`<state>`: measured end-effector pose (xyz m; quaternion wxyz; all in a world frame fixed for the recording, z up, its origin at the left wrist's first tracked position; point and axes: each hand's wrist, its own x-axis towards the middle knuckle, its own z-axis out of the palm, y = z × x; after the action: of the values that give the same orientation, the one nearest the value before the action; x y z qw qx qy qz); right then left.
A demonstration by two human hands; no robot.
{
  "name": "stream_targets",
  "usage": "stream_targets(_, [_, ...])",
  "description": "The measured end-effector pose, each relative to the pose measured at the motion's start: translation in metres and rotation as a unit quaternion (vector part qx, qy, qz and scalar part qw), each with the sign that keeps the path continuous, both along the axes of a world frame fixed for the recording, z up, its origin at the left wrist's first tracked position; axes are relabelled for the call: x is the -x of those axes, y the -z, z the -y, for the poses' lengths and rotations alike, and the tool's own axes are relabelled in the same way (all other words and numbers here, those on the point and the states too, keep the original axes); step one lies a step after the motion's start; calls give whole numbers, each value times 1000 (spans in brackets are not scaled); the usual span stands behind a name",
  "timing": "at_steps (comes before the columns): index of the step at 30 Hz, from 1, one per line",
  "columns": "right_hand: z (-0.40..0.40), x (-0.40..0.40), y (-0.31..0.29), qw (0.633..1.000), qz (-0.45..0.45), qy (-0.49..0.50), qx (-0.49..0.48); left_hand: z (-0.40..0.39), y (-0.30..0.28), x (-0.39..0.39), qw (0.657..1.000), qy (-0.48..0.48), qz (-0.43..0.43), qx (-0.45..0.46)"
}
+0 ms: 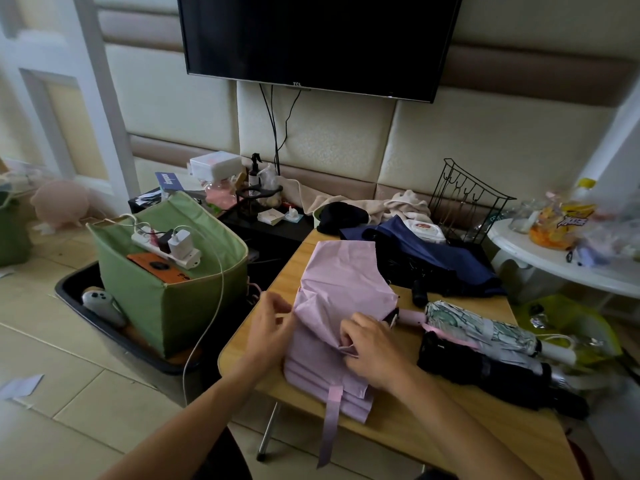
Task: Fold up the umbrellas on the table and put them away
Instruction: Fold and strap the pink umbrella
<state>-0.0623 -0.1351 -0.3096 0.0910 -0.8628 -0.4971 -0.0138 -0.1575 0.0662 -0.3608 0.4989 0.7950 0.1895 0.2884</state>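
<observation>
Table (408, 434), wooden top, carries all four umbrellas under your hands. Largest item, the pink umbrella (339, 289), lies collapsed across the table's left half with its canopy loose and its strap (330, 424) hanging over the near edge. Behind it lies the navy umbrella (440, 258), canopy also unrolled. To your right, the black umbrella (485, 372) and the patterned umbrella (485, 329) lie rolled, side by side. Your left hand (270, 323) pinches the pink canopy's left edge; your right hand (374, 348) grips a fold of it near the middle.
</observation>
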Motion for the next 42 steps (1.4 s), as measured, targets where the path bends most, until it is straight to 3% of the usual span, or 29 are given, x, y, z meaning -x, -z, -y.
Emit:
stream_targets(2, [2, -1, 2, 1000, -23, -9, -9, -3, -3, -1, 1000, -15, 2, -17])
stream_targets(4, [3, 0, 5, 999, -42, -15, -11, -5, -4, 0, 998, 32, -36, -39])
stream_targets(12, [9, 0, 6, 996, -79, -12, -43, -9, -4, 8, 994, 73, -59, 58])
stream_targets(16, [12, -4, 8, 998, -49, 2, -25, -10, -5, 11, 992, 51, -111, 20])
stream_targets(20, [14, 0, 5, 999, -46, -14, 6, -7, -11, 11, 994, 42, -102, -27])
stream_targets(26, [18, 0, 4, 997, -41, -21, 56, 3, -24, 18, 980, 19, -181, 79])
stream_targets(34, [27, 12, -6, 992, 27, -2, 124, 4, -13, 14, 963, -60, -252, -68])
stream_targets(38, [31, 14, -9, 990, -46, -24, 134, 17, -21, 7, 935, -92, -297, -169])
stream_targets(40, [31, 11, -10, 988, -75, -23, 132, 23, -26, 4, 938, -75, -238, -243])
stream_targets(42, [29, 5, -10, 986, -94, -17, 139, 26, -22, -2, 918, 10, -143, -369])
